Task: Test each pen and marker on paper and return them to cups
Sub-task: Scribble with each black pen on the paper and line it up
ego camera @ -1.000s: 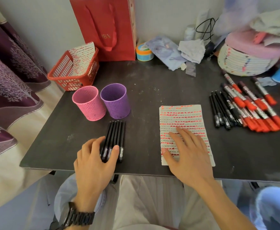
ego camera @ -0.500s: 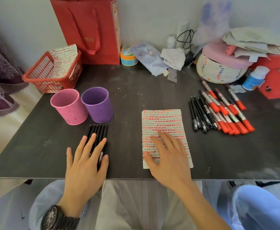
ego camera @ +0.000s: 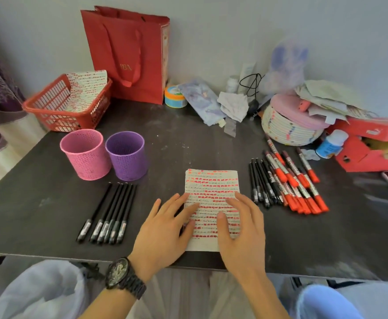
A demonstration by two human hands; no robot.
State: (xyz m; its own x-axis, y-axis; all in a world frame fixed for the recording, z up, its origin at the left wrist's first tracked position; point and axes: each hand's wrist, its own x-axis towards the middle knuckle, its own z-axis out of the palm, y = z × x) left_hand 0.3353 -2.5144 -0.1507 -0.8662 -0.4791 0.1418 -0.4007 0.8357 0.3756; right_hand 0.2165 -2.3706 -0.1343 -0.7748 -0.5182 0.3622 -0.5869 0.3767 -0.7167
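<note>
Both hands lie flat on the paper [ego camera: 211, 180], fingers straight and spread, gripping nothing. The left hand [ego camera: 163, 229] rests half on the table [ego camera: 177, 139] and half on the sheet, with its fingertips over the left edge. The right hand [ego camera: 241, 229] covers the lower right part, its thumb pointing inward toward the middle. A dark watch [ego camera: 124, 277] sits on the left wrist.

The paper lies at the front middle of the table, its lower edge near the table's front edge, and it is filled with rows of red and dark marks.

The left pens [ego camera: 110, 210], black and capped, lie side by side in a neat row just in front of the cups. The pink cup [ego camera: 85, 155] and the purple cup [ego camera: 126, 155] stand upright, close side by side, with the pink one on the left.

To the right of the paper lie the right pens [ego camera: 261, 183], also black, and touching them on the far side is a loose bunch of markers [ego camera: 296, 185] with red caps pointing toward the person.

At the back left, a red basket [ego camera: 57, 111] holds another marked sheet, and a red bag [ego camera: 128, 54] stands against the wall. At the back right sit a round box [ego camera: 289, 125] with a pink lid, a small bottle [ego camera: 331, 143] and a red shoebox [ego camera: 368, 146].
</note>
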